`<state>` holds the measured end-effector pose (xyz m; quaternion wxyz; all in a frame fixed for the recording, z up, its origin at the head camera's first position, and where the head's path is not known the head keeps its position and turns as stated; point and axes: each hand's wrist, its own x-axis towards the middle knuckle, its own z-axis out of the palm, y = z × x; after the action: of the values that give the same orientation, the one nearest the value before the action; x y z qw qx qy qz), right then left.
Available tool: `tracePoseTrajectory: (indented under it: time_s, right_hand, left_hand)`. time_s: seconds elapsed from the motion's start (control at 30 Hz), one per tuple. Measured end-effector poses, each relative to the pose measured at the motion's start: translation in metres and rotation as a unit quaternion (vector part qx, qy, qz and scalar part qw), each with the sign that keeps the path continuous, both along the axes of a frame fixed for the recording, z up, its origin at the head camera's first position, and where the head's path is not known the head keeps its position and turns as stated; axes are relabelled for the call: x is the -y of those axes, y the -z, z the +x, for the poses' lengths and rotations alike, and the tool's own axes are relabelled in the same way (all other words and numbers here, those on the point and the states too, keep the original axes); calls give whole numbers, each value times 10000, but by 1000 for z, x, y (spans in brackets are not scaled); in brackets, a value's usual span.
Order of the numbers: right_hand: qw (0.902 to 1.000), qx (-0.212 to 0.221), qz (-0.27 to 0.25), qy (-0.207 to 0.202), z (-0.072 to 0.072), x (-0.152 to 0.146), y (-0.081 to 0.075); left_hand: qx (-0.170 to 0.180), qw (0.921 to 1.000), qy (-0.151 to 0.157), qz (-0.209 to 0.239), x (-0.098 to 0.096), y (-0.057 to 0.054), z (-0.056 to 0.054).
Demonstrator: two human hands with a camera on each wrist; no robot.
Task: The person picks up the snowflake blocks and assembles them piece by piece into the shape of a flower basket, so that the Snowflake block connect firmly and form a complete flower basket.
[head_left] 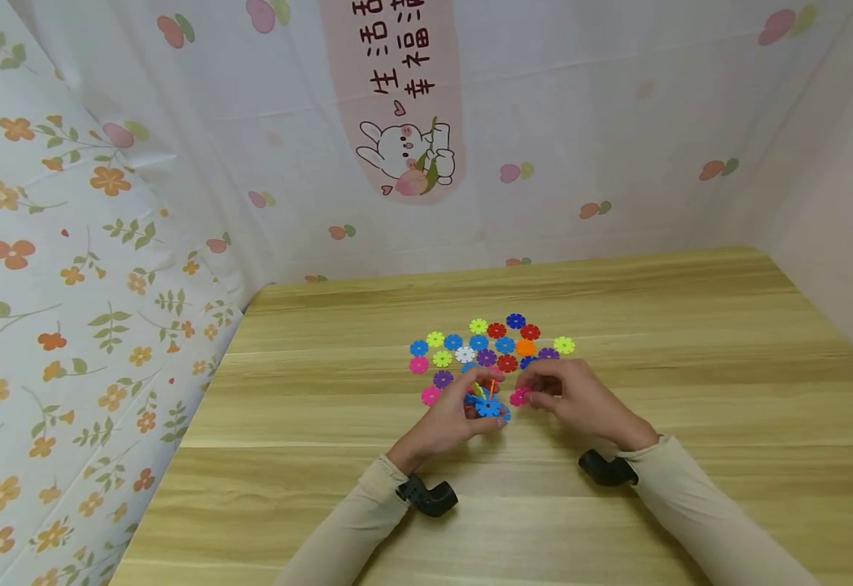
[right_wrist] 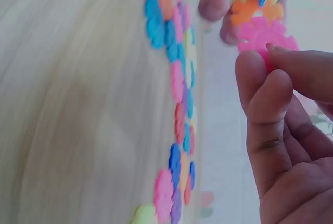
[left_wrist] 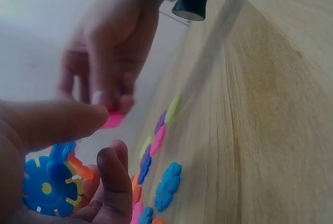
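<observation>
Pink disc (right_wrist: 263, 36) is pinched in the right grip (head_left: 576, 397), over the bench (head_left: 287, 407) between its left and right edges, while the left grip (head_left: 450, 422) holds a bunch of joined discs (head_left: 482, 408). Holding the bunch still and pushing straight should help. The left grip hides some of it, and the bench's near edge is cut off.

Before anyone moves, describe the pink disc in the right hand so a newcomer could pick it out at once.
On the wooden table, find the spread of coloured discs and, at its near right edge, the person's right hand. It pinches a notched pink disc, held up off the table, while other pink discs lie flat.
</observation>
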<state>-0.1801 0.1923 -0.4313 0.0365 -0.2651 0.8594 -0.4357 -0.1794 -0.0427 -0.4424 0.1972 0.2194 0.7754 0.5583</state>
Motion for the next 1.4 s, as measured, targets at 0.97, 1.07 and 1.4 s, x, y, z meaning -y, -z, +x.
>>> tracePoseTrajectory:
  time_s: [0.97, 1.07, 1.4]
  right_hand:
    - [9952, -625, -697, 278, 11, 22, -2]
    - [9946, -556, -813, 320, 12, 25, 0]
    - [9958, -199, -824, 336, 11, 27, -4]
  left_hand:
    - [145, 9998, -73, -75, -4, -1, 3]
    - [207, 9998, -72, 14, -2, 0, 4]
    - [24, 9999, 19, 99, 2, -5, 1]
